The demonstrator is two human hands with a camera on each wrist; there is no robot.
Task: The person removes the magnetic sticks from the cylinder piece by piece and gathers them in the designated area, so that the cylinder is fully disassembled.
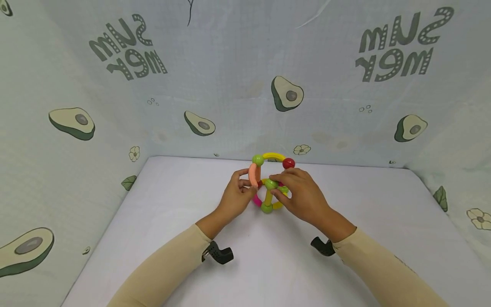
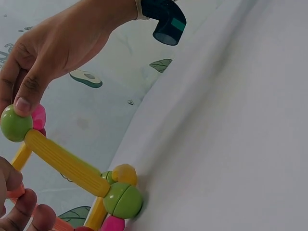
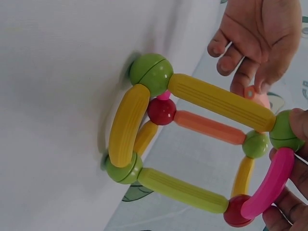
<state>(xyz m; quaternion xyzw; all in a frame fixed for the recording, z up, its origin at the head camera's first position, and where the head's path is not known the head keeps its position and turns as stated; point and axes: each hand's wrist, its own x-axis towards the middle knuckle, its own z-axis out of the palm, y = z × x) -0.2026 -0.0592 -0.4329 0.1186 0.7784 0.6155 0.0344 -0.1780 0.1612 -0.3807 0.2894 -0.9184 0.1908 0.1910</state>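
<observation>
Two grips: both clamped, centre of the frame.
Left hand [image 1: 237,195]: pinches a curved coral plastic rod [image 1: 252,175], long axis near upright.
Multicoloured ball-and-rod plastic framework [image 3: 208,127]: just right of that rod, on the white table [image 1: 268,264].
Right hand [image 1: 305,192]: grips its glossy green ball [image 1: 270,183].
Containers: none visible.

I have a plain white table [image 1: 184,183] before me, its far edge running nearly straight across and its left and right edges spreading apart as they come toward me. Near the middle of that far edge, well in from both far corners, a frame [image 1: 269,197] of balls and sticks rests on its lower side, with a green ball [image 3: 151,74] and another green ball [image 3: 124,169] down against the white, joined by a curved yellow stick [image 3: 129,126]. Soft shadow lies on the tabletop just beside those two balls.
</observation>
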